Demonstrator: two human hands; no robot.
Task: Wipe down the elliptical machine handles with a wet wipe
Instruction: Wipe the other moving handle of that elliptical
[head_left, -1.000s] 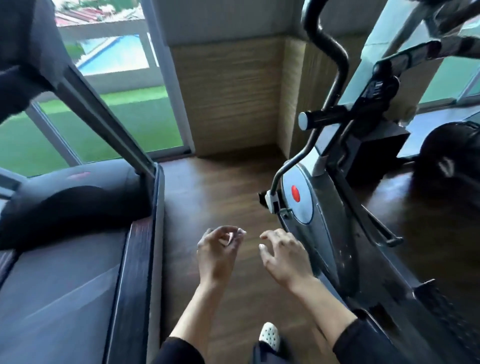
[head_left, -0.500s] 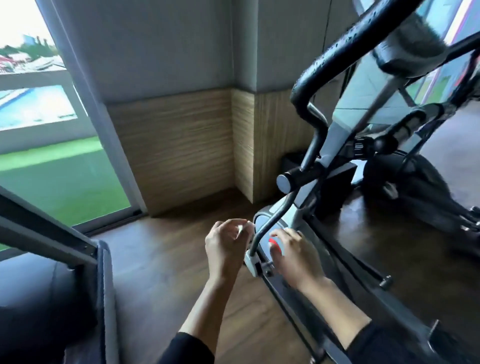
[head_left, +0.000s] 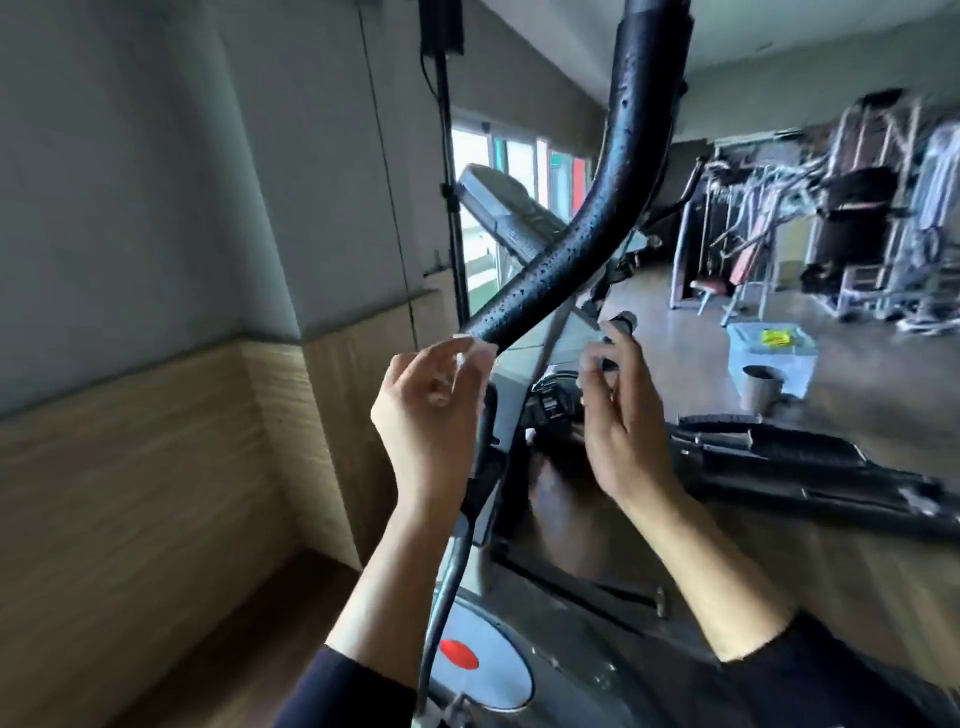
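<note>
The curved handle (head_left: 563, 262), sweeping down from 12 o'clock, is black pitted padding, glossy with wet beads. The wet wipe (head_left: 464, 349) at centre looks thin and white. At 8 o'clock the wall panel (head_left: 130, 493) is matt wood grain. At 6 o'clock the flywheel cover (head_left: 504, 682) is smooth grey plastic.

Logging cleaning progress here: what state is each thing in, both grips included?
left grip: pinches the wet wipe.
wet wipe: small, bunched, at the long handle's lower end.
long handle: foam dotted with shiny drops, looks wet.
right grip: fingers curled beside the short handle, contact unclear.
short handle: tip shows above those fingers.
</note>
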